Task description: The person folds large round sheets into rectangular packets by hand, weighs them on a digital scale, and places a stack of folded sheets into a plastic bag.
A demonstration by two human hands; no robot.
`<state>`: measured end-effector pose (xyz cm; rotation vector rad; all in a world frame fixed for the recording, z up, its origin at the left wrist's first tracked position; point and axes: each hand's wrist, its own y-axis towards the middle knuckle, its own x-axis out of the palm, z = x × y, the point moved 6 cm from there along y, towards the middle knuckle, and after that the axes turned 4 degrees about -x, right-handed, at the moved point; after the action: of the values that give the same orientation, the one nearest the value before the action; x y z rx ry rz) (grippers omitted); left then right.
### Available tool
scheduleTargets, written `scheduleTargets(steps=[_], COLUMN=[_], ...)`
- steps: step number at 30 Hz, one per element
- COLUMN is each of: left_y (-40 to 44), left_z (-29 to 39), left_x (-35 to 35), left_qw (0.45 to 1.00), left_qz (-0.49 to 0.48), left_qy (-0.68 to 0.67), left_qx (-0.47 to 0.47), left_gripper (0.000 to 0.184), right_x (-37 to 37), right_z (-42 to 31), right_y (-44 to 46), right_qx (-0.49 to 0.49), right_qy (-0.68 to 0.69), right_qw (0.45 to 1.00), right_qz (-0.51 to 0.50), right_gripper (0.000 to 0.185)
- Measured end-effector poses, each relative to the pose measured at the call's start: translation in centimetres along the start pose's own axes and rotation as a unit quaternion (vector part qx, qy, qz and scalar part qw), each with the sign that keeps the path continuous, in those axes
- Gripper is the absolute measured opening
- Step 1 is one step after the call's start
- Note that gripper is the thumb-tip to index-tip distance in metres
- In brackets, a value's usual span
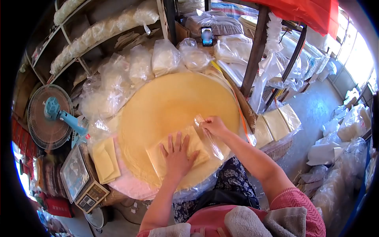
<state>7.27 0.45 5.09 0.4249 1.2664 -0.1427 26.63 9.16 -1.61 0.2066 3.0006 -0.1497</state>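
My left hand (177,156) lies flat with fingers spread on a square, pale yellow stack of thin sheets (201,154) in a clear plastic bag. At the bag's right end, my right hand (215,127) is closed on the gathered edge of the clear plastic bag (213,147). Beneath both hands is a large round stack of yellow sheets (169,98), which covers most of the work surface. What the sheets are made of I cannot tell.
Folded yellow sheets (106,160) lie at the left, beside a weighing scale (77,173) and a fan (50,114). Filled plastic bags (166,57) line the back, near a phone (207,36). More packed sheets (276,124) sit at right, below a dark post (256,51).
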Motion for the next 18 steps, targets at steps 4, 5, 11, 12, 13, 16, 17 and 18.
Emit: scheduleTargets(steps=[4,5,11,12,13,16,17,18], left_y=[0.0,0.0,0.0,0.0,0.0,-0.1,-0.1,-0.1], left_z=[-0.1,-0.1,-0.1,-0.1,-0.2,-0.3,-0.3,-0.3], left_x=[0.1,0.1,0.2,0.2,0.3,0.5,0.4,0.4], left_qw=[1.000,1.000,1.000,1.000,1.000,1.000,1.000,1.000], left_qz=[0.001,0.001,-0.005,-0.006,-0.007,-0.010,-0.004,0.002], left_qy=[-0.003,-0.001,0.005,0.004,0.003,0.004,0.009,0.014], left_qx=[-0.001,-0.001,-0.003,-0.002,-0.002,-0.002,-0.002,-0.002], left_gripper=[0.064,0.064,0.064,0.064,0.064,0.064,0.064,0.064], right_x=[0.4,0.6,0.4,0.5,0.7,0.9,0.9,0.9], right_z=[-0.5,-0.5,0.3,0.2,0.1,-0.8,-1.0,-1.1], right_y=[-0.1,-0.1,0.9,0.9,0.9,0.8,0.8,0.9], right_qx=[0.027,0.033,-0.006,-0.011,-0.015,-0.024,-0.026,-0.027], right_qy=[0.014,0.012,-0.013,-0.011,-0.010,-0.033,-0.045,-0.049], right_qw=[0.999,0.999,1.000,1.000,1.000,0.999,0.998,0.998], right_qz=[-0.022,-0.032,0.012,0.013,0.014,0.021,0.024,0.031], right_gripper=[0.018,0.018,0.019,0.019,0.019,0.020,0.020,0.020])
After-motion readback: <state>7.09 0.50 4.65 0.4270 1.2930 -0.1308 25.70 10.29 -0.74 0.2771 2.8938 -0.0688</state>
